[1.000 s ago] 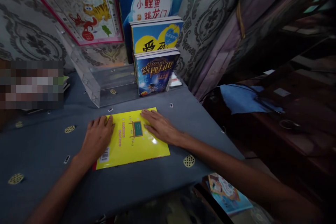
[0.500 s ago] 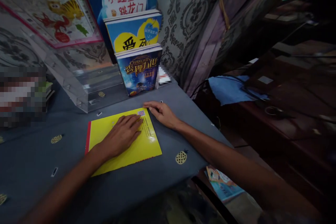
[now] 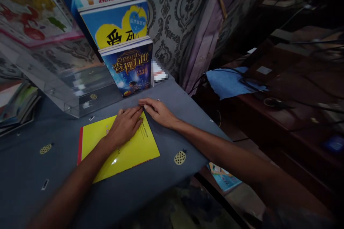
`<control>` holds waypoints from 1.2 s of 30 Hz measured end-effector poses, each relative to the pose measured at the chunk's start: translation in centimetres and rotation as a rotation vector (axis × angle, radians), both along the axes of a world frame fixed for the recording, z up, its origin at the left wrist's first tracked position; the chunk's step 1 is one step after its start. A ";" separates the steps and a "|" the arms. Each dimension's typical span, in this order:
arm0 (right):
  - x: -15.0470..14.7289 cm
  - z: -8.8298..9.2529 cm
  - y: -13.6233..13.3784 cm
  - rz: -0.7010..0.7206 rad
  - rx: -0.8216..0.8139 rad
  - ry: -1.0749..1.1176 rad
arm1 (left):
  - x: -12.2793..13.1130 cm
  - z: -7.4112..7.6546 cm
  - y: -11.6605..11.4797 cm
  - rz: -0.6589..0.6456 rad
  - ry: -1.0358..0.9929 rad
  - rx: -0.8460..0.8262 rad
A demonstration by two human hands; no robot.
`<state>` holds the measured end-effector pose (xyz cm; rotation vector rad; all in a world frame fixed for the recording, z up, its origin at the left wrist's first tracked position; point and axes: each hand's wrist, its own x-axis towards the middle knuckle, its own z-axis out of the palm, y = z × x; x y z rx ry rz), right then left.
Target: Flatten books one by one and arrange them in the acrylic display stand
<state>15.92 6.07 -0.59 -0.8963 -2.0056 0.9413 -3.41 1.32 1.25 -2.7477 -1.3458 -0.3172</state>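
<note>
Left hand (image 3: 123, 127): lies palm down on the upper right part of the yellow book (image 3: 139, 150), with fingers (image 3: 135, 112) nearly straight and close together, laid flat with hold of nothing. Beneath, the book: rests flat on the grey-blue tablecloth (image 3: 188, 107) in front of the clear stand (image 3: 72, 109), with the red strip (image 3: 80, 145) at its left end, its long axis running left to right and slanting a little away toward the right, and the small print (image 3: 146, 130) along its right edge turned sideways. Right hand (image 3: 161, 113): loosely curved, with fingers reaching leftward to meet the left fingertips at the far right corner; cannot tell whether pinching that corner. Compared with a second ago: a shift of the left hand from the left end toward this corner, a withdrawal of the right hand off the cover, and more of the red strip in sight.
</note>
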 end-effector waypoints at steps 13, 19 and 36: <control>0.0 0.5 -0.7 -0.027 0.128 -0.168 | -0.7 -0.1 -0.6 -0.105 -0.130 0.045; 0.1 0.4 -1.1 -0.026 0.155 -0.165 | -0.7 1.2 -0.9 -0.231 -0.149 -0.048; 0.3 -0.2 -0.5 0.001 0.193 -0.198 | 1.6 6.2 -6.3 -0.327 0.084 -0.430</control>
